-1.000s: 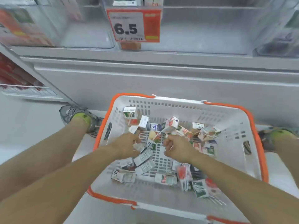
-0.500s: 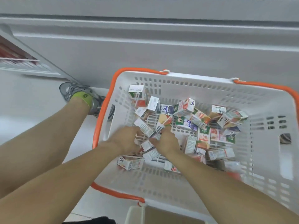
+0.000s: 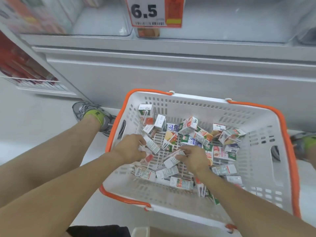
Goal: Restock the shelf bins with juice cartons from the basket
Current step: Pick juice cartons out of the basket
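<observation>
Below a supermarket shelf whose clear bins (image 3: 100, 23) look mostly bare behind a 6.5 price tag (image 3: 154, 11), a person crouches over a white basket (image 3: 266, 168) with orange handles, where dozens of small juice cartons (image 3: 196, 134) lie loose, so the restock appears barely begun. Both hands are down among the cartons: the left hand (image 3: 131, 148) has its fingers curled round a carton (image 3: 151, 145) at the basket's left side, while the right hand (image 3: 195, 157) pinches another carton (image 3: 172, 160) lying just beside it.
</observation>
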The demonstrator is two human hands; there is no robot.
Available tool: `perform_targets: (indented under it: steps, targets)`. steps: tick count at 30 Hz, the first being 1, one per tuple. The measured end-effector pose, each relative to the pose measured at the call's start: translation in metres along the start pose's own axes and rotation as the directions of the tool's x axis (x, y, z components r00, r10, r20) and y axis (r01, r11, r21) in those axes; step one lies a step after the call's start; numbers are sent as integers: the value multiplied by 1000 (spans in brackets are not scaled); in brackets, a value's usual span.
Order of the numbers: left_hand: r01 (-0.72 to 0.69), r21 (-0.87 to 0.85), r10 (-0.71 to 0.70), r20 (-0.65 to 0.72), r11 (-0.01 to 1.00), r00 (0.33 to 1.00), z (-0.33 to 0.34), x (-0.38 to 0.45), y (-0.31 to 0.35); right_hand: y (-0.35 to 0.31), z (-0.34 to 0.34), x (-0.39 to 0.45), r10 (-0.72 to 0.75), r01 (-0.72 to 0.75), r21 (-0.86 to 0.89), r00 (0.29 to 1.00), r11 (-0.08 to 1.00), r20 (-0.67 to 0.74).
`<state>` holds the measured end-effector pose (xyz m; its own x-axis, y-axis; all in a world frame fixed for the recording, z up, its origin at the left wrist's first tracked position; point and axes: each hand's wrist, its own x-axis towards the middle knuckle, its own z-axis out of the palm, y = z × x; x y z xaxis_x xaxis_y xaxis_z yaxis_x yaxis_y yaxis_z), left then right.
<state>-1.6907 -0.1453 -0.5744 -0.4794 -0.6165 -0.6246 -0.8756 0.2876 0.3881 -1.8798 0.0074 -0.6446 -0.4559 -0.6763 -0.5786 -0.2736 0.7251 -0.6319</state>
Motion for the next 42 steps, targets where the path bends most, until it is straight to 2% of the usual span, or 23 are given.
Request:
perform_targets:
  steps: [2,4,7,10,15,20,24,27,29,33,37,39,42]
  targets:
    - [27,-99,-29,-16,995,999,-6,0,5,-8,-26,-1,-58,60,-77,998,995,27]
    - [63,-299,-72,-17,952,997,-12,-1,10,-17,-51,-4,-88,95,-140,995,986,57]
    - [123,-568,-116,48,814,992,-14,-7,18,-19,-80,-12,-103,115,-225,993,968,61]
    - [200,-678,-115,169,708,979,3,-17,22,-11,-86,-25,-99,137,-311,986,941,135]
    - [267,-669,-142,236,694,961,53,-16,15,8,-59,-41,-21,68,-305,988,950,156]
    - [275,-633,-201,188,724,961,77,-10,16,15,-45,-41,19,23,-268,988,963,151]
    - [245,-623,-214,126,742,969,79,-3,16,21,-38,-34,-45,92,-350,989,932,140]
    - [237,-598,-225,96,765,970,83,-4,18,28,-43,-32,-103,155,-332,980,930,170]
    - [214,-595,-185,110,775,977,85,-6,18,31,-46,-31,-122,180,-314,973,932,195]
    - [194,-505,-127,164,841,978,84,-10,15,31,-49,-30,-104,144,-250,981,957,166]
    - [143,-470,-117,84,871,990,72,-11,23,25,-52,-34,-100,100,-129,995,987,10]
    - [122,-528,-101,69,841,993,62,-12,30,20,-60,-33,-92,91,-28,995,995,-49]
    - [140,-650,-63,141,747,988,50,-16,42,8,-82,-31,-71,73,162,997,984,-20]
